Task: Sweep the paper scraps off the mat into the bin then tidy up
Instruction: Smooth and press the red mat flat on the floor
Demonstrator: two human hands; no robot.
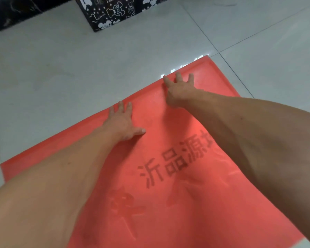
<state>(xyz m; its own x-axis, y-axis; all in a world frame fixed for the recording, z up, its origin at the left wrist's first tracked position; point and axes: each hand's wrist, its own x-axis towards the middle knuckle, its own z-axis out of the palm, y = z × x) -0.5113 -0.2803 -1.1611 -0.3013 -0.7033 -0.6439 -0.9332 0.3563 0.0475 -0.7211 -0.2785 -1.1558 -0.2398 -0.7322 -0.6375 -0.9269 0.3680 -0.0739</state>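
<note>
A red mat with dark printed characters lies on the pale tiled floor and fills the lower middle of the view. Both my arms reach across it toward its far edge. My left hand lies flat on the mat near that edge, fingers spread. My right hand rests further right on the same edge, fingers spread with the tips at the raised rim. Neither hand holds anything. No paper scraps show on the mat.
A black box with white cartoon print stands on the floor beyond the mat at the top. A dark patterned surface runs along the top left. Pale floor tiles surround the mat.
</note>
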